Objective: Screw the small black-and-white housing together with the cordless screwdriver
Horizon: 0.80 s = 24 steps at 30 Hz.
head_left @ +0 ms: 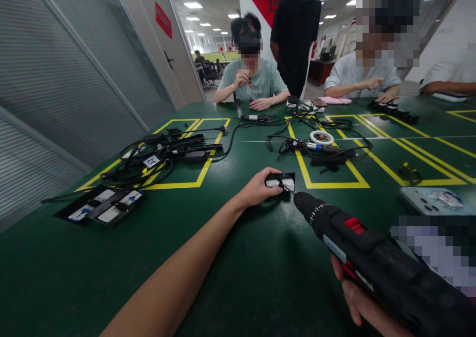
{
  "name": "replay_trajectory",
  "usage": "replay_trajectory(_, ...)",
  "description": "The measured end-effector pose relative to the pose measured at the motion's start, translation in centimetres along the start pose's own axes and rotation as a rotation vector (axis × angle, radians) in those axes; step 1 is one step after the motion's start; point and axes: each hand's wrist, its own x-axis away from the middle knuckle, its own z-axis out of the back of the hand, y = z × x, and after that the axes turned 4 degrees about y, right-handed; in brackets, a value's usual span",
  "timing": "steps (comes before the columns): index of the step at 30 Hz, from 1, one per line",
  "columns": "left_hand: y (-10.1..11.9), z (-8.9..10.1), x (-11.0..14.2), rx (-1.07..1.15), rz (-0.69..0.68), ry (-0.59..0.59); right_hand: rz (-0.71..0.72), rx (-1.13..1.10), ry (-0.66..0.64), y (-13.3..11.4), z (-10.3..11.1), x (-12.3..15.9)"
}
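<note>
My left hand (260, 187) pinches the left end of a small black panel with white blocks on it (287, 182), which stands on the green table. In my right hand (359, 297) is a black cordless drill (349, 235) with a red switch on top, its handle mostly hidden below the body. The drill's thin bit (288, 189) points forward and left at the panel, and its tip appears to reach the front of it close to my left thumb. Whether the bit touches a screw is too small to tell.
On the left lie tangled black cables (159, 153) and black panels with white blocks (115, 205). Ahead are more tools and cables (327, 149) and a white ring (322, 138). A pale phone (435, 200) lies right. Several people sit or stand across the table (230, 228).
</note>
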Motion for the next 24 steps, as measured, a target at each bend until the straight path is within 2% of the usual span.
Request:
replay_trajectory(7, 0.0, 0.0, -0.1, -0.029, 0.000, 0.010, -0.018, 0.020, 0.025, -0.2, 0.2, -0.3)
replay_trajectory(14, 0.1, 0.0, 0.0, -0.033, -0.008, 0.015, -0.062, -0.207, 0.002, 0.4, 0.2, 0.2)
replay_trajectory(19, -0.1, 0.0, -0.1, -0.028, -0.009, 0.018, -0.083, -0.191, 0.000, 0.6, 0.5, -0.2)
replay_trajectory(24, -0.1, -0.1, 0.0, -0.032, -0.005, 0.035, -0.151, -0.283, -0.090, 1.0, 0.9, -0.6)
